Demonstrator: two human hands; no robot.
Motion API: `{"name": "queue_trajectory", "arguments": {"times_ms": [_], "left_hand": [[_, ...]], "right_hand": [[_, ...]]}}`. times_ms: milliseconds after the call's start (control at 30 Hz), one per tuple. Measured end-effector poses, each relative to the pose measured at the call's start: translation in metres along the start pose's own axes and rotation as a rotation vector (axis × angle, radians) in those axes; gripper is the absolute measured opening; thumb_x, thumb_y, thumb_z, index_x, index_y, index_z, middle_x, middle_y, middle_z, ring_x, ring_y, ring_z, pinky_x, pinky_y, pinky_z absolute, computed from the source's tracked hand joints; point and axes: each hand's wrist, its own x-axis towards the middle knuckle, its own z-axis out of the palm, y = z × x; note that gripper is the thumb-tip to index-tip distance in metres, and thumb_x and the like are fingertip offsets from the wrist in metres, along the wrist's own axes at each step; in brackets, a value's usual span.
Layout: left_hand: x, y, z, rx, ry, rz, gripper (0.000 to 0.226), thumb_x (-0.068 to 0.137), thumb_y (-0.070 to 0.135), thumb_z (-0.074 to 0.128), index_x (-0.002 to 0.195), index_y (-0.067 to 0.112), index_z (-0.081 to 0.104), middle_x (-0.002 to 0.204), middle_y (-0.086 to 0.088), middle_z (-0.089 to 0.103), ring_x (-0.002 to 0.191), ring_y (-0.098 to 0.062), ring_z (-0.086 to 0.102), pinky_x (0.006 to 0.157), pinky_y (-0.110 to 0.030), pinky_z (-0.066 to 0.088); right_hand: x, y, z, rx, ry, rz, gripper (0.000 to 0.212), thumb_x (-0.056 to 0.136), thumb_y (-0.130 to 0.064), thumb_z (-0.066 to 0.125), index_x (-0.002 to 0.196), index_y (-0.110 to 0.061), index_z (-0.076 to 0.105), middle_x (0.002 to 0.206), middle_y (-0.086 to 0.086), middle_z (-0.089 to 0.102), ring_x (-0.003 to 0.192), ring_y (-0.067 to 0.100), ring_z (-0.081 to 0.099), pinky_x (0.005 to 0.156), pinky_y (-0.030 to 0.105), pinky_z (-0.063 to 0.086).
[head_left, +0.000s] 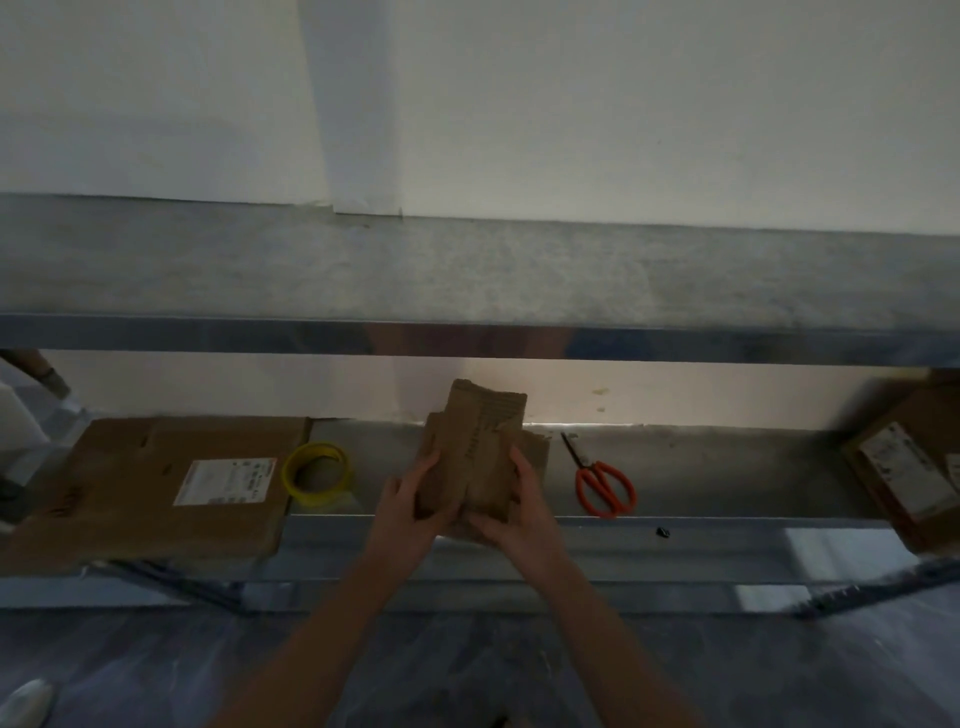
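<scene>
Cardboard piece (480, 457) standing upright over shelf (701, 478) front edge, left of scissors (602, 486). Left hand (410, 506) and right hand (511, 506) gripping its lower sides, forearms reaching forward, fingers curling around edges.

on the metal shelf (727, 478): flat labelled box (130, 493), yellow tape roll (311, 496) beside it, orange scissors (594, 470), probably another box (914, 467).

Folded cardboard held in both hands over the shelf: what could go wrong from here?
1. The folded cardboard is gripped only at its lower part by the left hand and right hand; the fold might spring open or slip.
2. The orange scissors lie close by on the shelf, blades pointing back; setting the cardboard down could knock them towards the front edge.
</scene>
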Motion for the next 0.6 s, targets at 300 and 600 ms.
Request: {"name": "queue_trajectory", "arguments": {"times_ms": [300,600], "left_hand": [[0.007,0.008,0.003,0.109,-0.13,0.072,0.075,0.08,0.014,0.076,0.144,0.025,0.039,0.139,-0.004,0.042,0.121,-0.014,0.052,0.105,-0.03,0.044],[0.024,0.026,0.019,0.185,-0.236,0.066,0.083,0.088,0.023,0.068,0.152,0.033,0.016,0.152,-0.004,0.03,0.133,-0.018,0.042,0.11,-0.039,0.038]], "right_hand": [[0.032,0.009,-0.026,-0.37,-0.063,-0.066,0.093,0.078,-0.03,0.082,0.151,-0.023,0.026,0.144,0.0,0.031,0.129,0.013,0.04,0.1,0.009,0.035],[0.027,0.009,-0.038,-0.542,0.088,-0.147,0.072,0.09,-0.035,0.068,0.15,-0.02,0.032,0.154,0.007,0.031,0.139,0.022,0.035,0.114,0.036,0.036]]}}
